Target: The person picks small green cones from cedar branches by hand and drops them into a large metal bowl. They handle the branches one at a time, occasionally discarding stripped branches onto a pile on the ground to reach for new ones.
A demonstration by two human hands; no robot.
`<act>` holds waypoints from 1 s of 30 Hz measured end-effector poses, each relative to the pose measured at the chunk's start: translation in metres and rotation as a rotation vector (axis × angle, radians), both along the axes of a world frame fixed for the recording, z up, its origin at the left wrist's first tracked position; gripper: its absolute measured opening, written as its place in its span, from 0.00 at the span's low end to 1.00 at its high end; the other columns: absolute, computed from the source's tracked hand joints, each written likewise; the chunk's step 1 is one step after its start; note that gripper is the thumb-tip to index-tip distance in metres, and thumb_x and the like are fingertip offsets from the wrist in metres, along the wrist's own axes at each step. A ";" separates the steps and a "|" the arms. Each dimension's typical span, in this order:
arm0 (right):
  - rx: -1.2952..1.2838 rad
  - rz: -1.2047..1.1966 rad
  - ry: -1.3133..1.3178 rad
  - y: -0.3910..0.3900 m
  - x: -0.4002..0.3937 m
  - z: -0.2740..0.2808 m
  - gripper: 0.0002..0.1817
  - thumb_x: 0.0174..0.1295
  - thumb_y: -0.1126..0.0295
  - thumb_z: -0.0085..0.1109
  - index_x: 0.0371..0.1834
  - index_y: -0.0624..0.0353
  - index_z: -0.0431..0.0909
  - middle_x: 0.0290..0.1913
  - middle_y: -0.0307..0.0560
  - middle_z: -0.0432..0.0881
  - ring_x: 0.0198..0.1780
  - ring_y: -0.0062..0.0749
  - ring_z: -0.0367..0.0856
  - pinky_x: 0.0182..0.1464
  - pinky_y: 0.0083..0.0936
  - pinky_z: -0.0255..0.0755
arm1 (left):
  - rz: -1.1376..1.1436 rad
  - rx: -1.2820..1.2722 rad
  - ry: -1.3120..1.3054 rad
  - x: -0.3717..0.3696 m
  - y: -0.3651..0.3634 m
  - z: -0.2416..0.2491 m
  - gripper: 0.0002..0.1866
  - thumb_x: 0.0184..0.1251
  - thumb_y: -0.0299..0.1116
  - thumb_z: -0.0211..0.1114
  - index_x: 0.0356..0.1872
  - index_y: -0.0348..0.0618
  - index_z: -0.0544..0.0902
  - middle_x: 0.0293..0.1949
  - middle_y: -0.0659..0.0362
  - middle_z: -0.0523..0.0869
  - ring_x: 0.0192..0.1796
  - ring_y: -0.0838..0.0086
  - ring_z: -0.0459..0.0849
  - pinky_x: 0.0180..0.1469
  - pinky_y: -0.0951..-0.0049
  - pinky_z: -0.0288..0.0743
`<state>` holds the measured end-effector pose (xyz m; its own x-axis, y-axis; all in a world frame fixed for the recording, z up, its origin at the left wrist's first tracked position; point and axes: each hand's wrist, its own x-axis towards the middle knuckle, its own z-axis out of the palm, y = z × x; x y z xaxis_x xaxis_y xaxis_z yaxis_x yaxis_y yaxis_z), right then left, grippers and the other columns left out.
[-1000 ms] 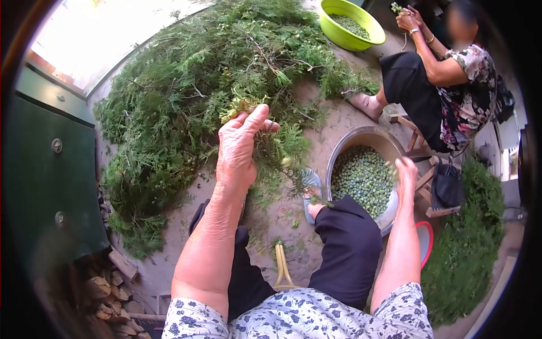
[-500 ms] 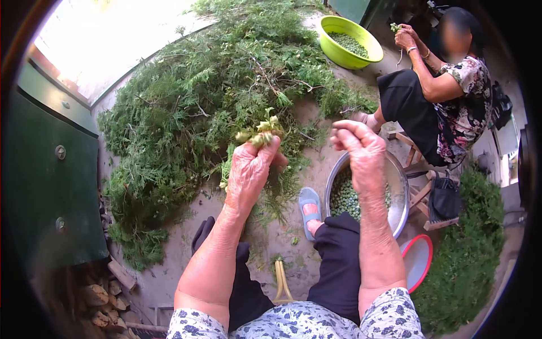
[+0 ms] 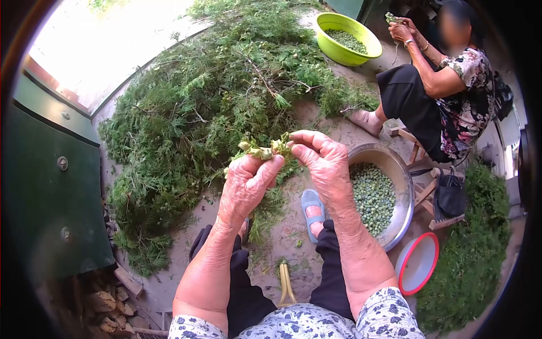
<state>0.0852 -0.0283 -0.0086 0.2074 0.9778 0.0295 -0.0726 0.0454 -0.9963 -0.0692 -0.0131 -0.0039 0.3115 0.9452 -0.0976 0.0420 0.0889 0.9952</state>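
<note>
A small conifer sprig with pale green seed cones sticks up from my left hand, whose thumb and fingers are closed around it. My right hand meets it from the side, with thumb and forefinger pinched at a cone on its right end. Beside my right forearm stands a wide metal basin, holding many loose green cones. Beyond my hands lies a big heap of leafy conifer branches.
A lime-green basin with more cones stands at the back. On the right sits another person holding a sprig. A red-rimmed bowl, stripped greenery and a black bag are nearby. Chopped firewood lies lower left.
My right hand has moved left from over the metal basin to the sprig, and its fingers now touch the cones. My left hand still holds the sprig, slightly lower.
</note>
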 end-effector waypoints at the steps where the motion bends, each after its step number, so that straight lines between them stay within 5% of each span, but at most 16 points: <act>1: 0.043 -0.021 0.044 0.000 -0.002 -0.001 0.09 0.58 0.78 0.60 0.42 0.65 0.80 0.38 0.38 0.82 0.34 0.17 0.76 0.38 0.16 0.72 | 0.042 -0.039 -0.078 0.001 0.000 -0.002 0.09 0.62 0.36 0.65 0.34 0.40 0.83 0.20 0.71 0.76 0.23 0.88 0.70 0.26 0.82 0.65; 5: 0.093 -0.105 0.017 -0.002 -0.007 -0.001 0.09 0.57 0.80 0.61 0.42 0.65 0.80 0.38 0.39 0.81 0.36 0.17 0.76 0.40 0.17 0.72 | 0.155 -0.124 -0.192 0.003 -0.002 -0.002 0.08 0.61 0.33 0.67 0.37 0.40 0.84 0.21 0.73 0.75 0.22 0.90 0.66 0.23 0.85 0.57; 8: 0.194 -0.151 -0.285 -0.003 -0.005 -0.007 0.10 0.57 0.80 0.60 0.43 0.65 0.80 0.36 0.38 0.81 0.36 0.17 0.76 0.40 0.16 0.72 | 0.216 -0.191 -0.246 0.006 -0.002 -0.002 0.08 0.59 0.31 0.68 0.37 0.39 0.85 0.22 0.74 0.75 0.22 0.91 0.64 0.23 0.86 0.54; 11: 0.147 -0.181 -0.133 -0.002 -0.010 -0.005 0.09 0.59 0.78 0.59 0.43 0.63 0.80 0.34 0.38 0.81 0.35 0.17 0.75 0.39 0.16 0.71 | 0.239 -0.231 -0.248 0.013 -0.006 -0.001 0.07 0.58 0.30 0.68 0.36 0.40 0.85 0.22 0.74 0.75 0.22 0.91 0.64 0.23 0.85 0.54; 13: -0.001 -0.209 0.200 -0.001 -0.012 -0.004 0.07 0.62 0.76 0.56 0.41 0.62 0.80 0.30 0.37 0.80 0.32 0.16 0.74 0.37 0.14 0.70 | 0.237 -0.220 -0.242 0.015 -0.009 -0.002 0.07 0.57 0.29 0.69 0.36 0.40 0.85 0.22 0.74 0.75 0.22 0.91 0.64 0.23 0.85 0.54; 17: 0.004 -0.349 0.242 0.006 0.000 -0.014 0.06 0.65 0.74 0.52 0.41 0.63 0.77 0.28 0.35 0.76 0.28 0.17 0.72 0.30 0.14 0.69 | 0.247 -0.167 -0.301 0.015 -0.011 -0.002 0.07 0.56 0.30 0.68 0.35 0.40 0.85 0.22 0.73 0.75 0.22 0.90 0.65 0.22 0.84 0.53; 21: -0.016 -0.178 0.566 0.011 0.024 -0.014 0.08 0.66 0.70 0.51 0.41 0.63 0.75 0.30 0.37 0.76 0.29 0.20 0.76 0.26 0.15 0.69 | 0.246 -0.237 -0.264 0.004 -0.009 0.010 0.06 0.56 0.29 0.64 0.33 0.38 0.83 0.15 0.70 0.71 0.15 0.88 0.61 0.22 0.83 0.59; 23: -0.176 0.099 0.706 0.009 0.022 -0.009 0.09 0.65 0.68 0.53 0.40 0.63 0.75 0.29 0.38 0.75 0.28 0.19 0.75 0.24 0.14 0.67 | 0.202 -0.289 -0.213 0.003 -0.007 0.015 0.07 0.55 0.30 0.65 0.33 0.38 0.83 0.15 0.70 0.71 0.16 0.89 0.62 0.22 0.83 0.59; 30: -0.329 0.388 0.573 -0.004 0.010 0.011 0.16 0.65 0.57 0.54 0.44 0.58 0.77 0.31 0.32 0.76 0.25 0.11 0.70 0.20 0.09 0.60 | 0.113 -0.297 -0.252 -0.001 -0.003 0.009 0.07 0.53 0.30 0.67 0.31 0.40 0.84 0.21 0.69 0.78 0.21 0.89 0.70 0.22 0.87 0.58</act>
